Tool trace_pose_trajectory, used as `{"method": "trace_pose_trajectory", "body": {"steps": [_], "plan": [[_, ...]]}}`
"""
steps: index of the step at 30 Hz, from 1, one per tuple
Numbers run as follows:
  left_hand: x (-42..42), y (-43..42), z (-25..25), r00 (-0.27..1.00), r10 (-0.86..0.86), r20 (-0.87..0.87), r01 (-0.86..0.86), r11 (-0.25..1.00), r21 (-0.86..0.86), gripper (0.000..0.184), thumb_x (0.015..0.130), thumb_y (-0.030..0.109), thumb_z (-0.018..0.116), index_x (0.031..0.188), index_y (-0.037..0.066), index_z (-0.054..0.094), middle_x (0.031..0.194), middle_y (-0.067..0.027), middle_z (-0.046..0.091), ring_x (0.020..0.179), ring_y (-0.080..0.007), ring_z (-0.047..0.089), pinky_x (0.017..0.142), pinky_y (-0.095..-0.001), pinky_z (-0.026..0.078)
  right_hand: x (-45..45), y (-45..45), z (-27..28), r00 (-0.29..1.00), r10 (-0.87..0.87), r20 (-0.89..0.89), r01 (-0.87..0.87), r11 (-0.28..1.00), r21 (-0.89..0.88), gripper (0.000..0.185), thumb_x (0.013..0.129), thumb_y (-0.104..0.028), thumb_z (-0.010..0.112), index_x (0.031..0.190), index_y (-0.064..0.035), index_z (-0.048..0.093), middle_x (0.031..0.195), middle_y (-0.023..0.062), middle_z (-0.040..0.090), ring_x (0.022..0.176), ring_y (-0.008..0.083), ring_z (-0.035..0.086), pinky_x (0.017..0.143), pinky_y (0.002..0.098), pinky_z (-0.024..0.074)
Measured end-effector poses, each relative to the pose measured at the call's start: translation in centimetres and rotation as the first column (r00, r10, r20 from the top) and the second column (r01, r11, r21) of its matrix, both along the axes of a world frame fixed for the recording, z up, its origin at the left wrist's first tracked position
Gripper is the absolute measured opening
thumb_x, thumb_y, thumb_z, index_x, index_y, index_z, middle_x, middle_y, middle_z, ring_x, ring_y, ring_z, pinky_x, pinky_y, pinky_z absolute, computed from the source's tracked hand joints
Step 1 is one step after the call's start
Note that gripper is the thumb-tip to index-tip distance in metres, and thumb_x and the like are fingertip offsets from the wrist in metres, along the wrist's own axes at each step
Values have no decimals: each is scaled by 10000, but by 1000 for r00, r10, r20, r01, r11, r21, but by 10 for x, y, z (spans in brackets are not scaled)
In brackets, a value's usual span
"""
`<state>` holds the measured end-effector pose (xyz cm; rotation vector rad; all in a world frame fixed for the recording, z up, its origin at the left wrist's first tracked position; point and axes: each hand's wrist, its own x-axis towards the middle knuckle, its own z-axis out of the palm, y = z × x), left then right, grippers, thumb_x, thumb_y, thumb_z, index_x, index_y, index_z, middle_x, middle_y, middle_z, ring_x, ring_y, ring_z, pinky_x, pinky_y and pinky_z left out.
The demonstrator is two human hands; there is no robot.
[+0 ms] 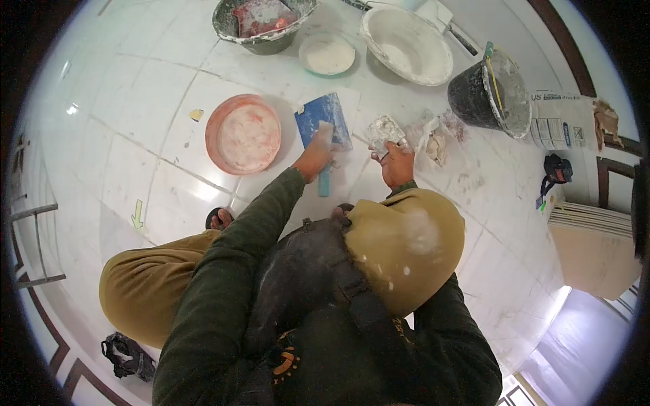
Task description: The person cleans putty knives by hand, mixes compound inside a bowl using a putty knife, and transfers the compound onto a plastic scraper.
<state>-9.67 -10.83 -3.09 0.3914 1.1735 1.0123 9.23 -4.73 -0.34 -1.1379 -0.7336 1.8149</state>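
My left hand (316,157) is closed on a blue trowel (321,118), whose broad blade points away from me and whose light blue handle (324,181) sticks out below the hand. In my right hand (395,164) is a whitish, plaster-crusted piece (385,131), with the fingers wrapped round its lower edge. The two tools are apart, close above the tiled floor. Left of the trowel stands a round pink basin (214,138) with a whitish layer inside. Crumpled plastic (430,139) lies just right of my right hand.
Farther off stand a dark basin (264,46) holding a red item, a small green-rimmed bowl (328,54) and a large whitened basin (406,44). A black bucket (472,97) is at the right, near a black pouch (558,169) and stacked boards (592,247). A metal frame (39,245) is at the left.
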Motion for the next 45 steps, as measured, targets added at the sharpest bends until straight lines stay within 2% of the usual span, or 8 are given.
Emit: {"method": "trace_pose_trajectory", "body": {"steps": [9,18,25,27,33,36,42,45], "plan": [[3,-10,-24,995,-29,-92,40,992,119,955,753,-109,502,1398,194,-135,1219,-211,492,978,-239,550,715,-324,508,-1,-4,-15,989,79,124,-77,997,-28,272,782,-25,597,1036,-2,502,897,96,600,714,176,583,537,300,455],[-6,-17,-55,991,-64,118,76,992,-98,404,796,14,558,1182,66,449,1003,-89,571,783,-186,581,688,-315,524,4,0,-30,991,99,90,-104,993,53,320,788,-12,591,1099,24,522,978,129,613,851,242,627,671,363,533],[-9,-33,-42,989,-140,44,146,961,-234,366,841,108,549,1195,47,477,988,-66,576,812,-176,586,728,-326,509,-13,-6,-32,843,-64,534,-129,940,316,180,809,-38,584,979,16,563,825,38,598,689,98,547,594,273,461],[-7,-33,-48,992,-122,25,124,981,-147,424,841,121,559,1248,51,458,1014,-76,576,836,-187,588,754,-332,499,-11,-7,-39,731,-38,681,-311,870,382,268,764,-37,595,1023,26,568,882,135,623,787,227,601,714,305,470],[7,-26,-60,564,-17,-826,199,973,116,563,795,152,634,1283,-11,404,1018,-175,589,885,-264,590,779,-349,481,-19,-3,-48,552,-158,819,-623,574,531,407,672,25,555,1078,-6,539,987,182,562,873,333,540,782,367,452],[18,-30,-68,342,135,-930,154,968,197,587,771,174,663,1271,-7,415,967,-196,606,850,-282,601,754,-363,486,-33,-2,-26,405,-236,884,-835,299,462,411,688,7,547,1096,-32,520,1053,153,521,972,319,487,763,389,456],[9,-31,-60,829,-266,-493,171,958,-229,455,781,185,622,1166,-24,498,844,-112,621,724,-214,591,661,-341,491,-50,-24,-46,146,-73,987,-938,308,161,381,708,-23,518,1089,-19,523,1098,142,474,998,335,442,795,397,456],[9,-28,-59,856,-321,-406,260,945,-199,341,807,186,577,1070,-31,563,869,-99,610,727,-178,579,654,-323,486,-52,-23,-45,89,-32,995,-952,291,95,386,710,-35,519,1096,-14,518,1093,139,469,995,330,448,770,398,469]]}}
